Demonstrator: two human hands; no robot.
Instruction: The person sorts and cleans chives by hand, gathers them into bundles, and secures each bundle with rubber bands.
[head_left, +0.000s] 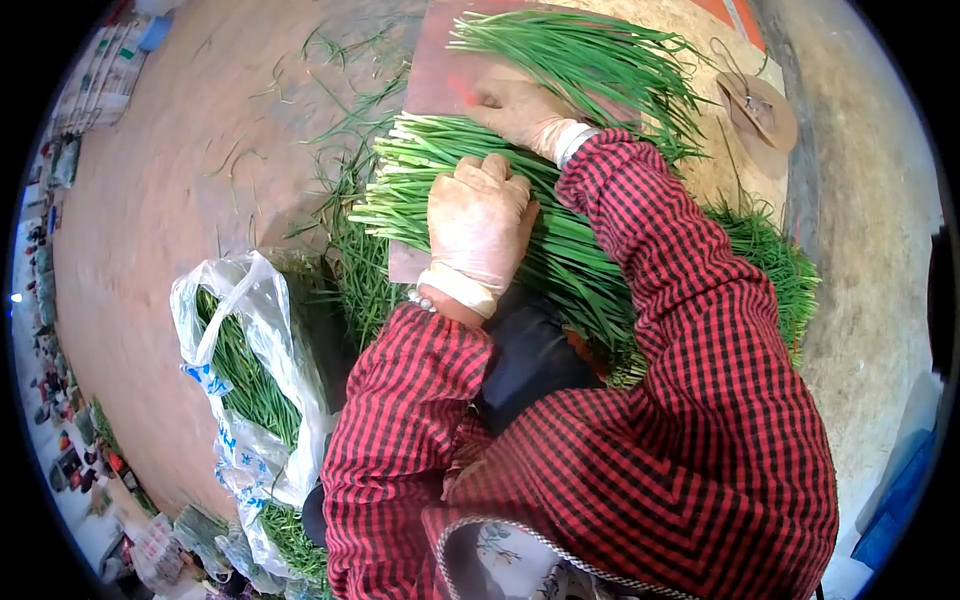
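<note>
A thick bunch of garlic chives lies across a reddish-brown board, its pale cut ends pointing left. My left hand, in a thin pale glove, is closed with its fingers curled down onto the bunch near the white ends. Just above it, my right hand, also gloved, is closed at the upper edge of the bunch. At its fingertips there is a red blur, too smeared to name. A second, looser bunch of chives lies beyond the right hand on the board.
A white plastic bag full of chives stands at left. Loose chive scraps litter the brown floor. To the right lies a tan oval object with a cord, above another heap of chives. The board's bare edge shows near my left wrist.
</note>
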